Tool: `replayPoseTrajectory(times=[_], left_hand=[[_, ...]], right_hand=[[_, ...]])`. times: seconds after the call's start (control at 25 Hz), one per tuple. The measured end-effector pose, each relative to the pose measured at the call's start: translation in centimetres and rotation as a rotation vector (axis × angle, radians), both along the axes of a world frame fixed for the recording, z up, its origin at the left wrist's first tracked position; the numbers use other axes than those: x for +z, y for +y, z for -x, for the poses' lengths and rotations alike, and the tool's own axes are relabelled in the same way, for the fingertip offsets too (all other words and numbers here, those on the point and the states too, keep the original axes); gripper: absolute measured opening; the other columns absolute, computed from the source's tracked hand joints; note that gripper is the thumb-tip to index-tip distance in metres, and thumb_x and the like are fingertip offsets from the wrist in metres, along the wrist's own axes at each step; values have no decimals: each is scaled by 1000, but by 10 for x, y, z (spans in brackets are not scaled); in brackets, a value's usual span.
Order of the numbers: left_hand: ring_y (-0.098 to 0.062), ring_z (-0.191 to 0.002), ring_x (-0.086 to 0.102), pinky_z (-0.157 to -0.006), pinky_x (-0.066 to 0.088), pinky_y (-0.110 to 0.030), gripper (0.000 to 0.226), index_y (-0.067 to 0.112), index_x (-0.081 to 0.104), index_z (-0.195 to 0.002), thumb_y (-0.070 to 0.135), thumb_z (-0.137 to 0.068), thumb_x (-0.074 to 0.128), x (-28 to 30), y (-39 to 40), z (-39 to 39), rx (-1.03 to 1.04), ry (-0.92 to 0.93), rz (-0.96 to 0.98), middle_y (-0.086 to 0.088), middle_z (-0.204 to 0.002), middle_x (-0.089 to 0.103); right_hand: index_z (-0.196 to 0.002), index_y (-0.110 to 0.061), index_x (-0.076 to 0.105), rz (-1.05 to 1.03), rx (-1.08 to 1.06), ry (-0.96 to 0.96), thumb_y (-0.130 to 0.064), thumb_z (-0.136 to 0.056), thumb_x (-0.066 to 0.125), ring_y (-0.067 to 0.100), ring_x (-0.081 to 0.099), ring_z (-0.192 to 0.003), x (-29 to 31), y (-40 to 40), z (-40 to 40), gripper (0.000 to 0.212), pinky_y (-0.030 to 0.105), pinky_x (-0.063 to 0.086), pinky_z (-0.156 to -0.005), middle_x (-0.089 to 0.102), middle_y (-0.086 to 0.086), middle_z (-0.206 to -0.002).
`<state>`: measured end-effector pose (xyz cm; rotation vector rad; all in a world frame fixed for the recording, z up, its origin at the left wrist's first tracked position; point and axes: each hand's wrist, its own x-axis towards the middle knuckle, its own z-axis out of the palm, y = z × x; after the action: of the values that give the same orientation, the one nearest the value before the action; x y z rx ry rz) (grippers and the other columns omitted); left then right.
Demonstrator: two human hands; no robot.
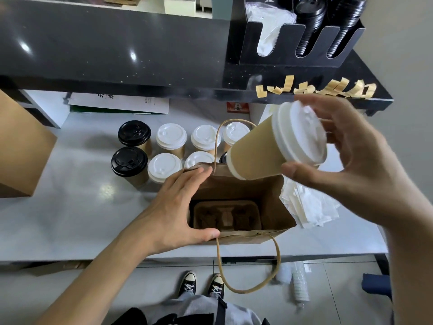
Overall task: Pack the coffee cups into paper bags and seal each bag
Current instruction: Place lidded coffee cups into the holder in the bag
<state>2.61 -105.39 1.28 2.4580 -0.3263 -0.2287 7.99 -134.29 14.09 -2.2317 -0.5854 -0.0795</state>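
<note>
Here the right hand [346, 160] gripped a white-lidded cup [276, 146] above the open paper bag [262, 186]; the left hand [178, 207], fingers spread, braced the bag's rim on the pale grey counter [77, 207] under a black shelf [112, 43].

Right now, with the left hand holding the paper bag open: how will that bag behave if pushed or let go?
Probably floppy: the paper bag has thin creased walls, and the left hand is spreading its mouth. Likely light and easy to slide, since only a pulp cup tray lies inside. Its rope handle dangles over the counter edge and might snag.
</note>
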Motion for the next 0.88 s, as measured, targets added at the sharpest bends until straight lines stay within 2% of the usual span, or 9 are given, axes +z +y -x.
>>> replayPoseTrajectory(times=[0.12, 0.24, 0.36, 0.56, 0.72, 0.88], left_hand=[[4, -148, 7, -120, 18, -28, 123, 51, 3, -157, 77, -58, 71, -3, 1, -1, 23, -2, 8, 31, -160, 14], [18, -141, 1, -115, 15, -23, 126, 54, -1, -156, 76, -57, 74, -4, 1, -1, 22, -13, 29, 45, -151, 10], [26, -133, -6, -111, 13, -19, 128, 53, -2, -156, 76, -56, 75, -3, 1, -1, 23, -12, 21, 54, -142, 1], [8, -146, 4, -115, 15, -24, 128, 53, -5, -156, 74, -58, 75, -2, 1, 4, 18, -20, 50, 33, -156, 13], [2, -149, 6, -116, 13, -20, 128, 48, -2, -159, 70, -62, 78, -4, 2, 6, 17, -39, 53, 28, -160, 13], [2, -150, 7, -114, 8, -11, 128, 43, 1, -160, 67, -63, 81, -5, 2, 7, 24, -57, 53, 27, -161, 14]], right_hand=[[-144, -41, 44, 64, 99, 80, -50, -72, 82, 13, 52, -129, -16, 13, 3, 81, 42, 49, -103, 53, -14, -140], [-141, -47, 43, 134, 167, 125, -57, -70, 80, 4, 51, -126, -37, 27, 1, 81, 28, 48, -96, 50, -22, -136], [-141, -49, 41, 224, 249, 175, -58, -71, 84, 1, 49, -123, -63, 43, -4, 83, 24, 47, -98, 44, -22, -134], [-147, -43, 38, 371, 389, 209, -51, -73, 87, 10, 53, -118, -99, 63, -15, 88, 28, 48, -101, 40, -11, -133], [-147, -36, 41, 472, 430, 170, -42, -76, 86, 16, 57, -114, -117, 75, -17, 84, 34, 50, -96, 42, -6, -134], [-148, -31, 43, 511, 443, 172, -36, -76, 85, 19, 57, -116, -129, 83, -17, 84, 32, 48, -96, 43, 0, -135]])
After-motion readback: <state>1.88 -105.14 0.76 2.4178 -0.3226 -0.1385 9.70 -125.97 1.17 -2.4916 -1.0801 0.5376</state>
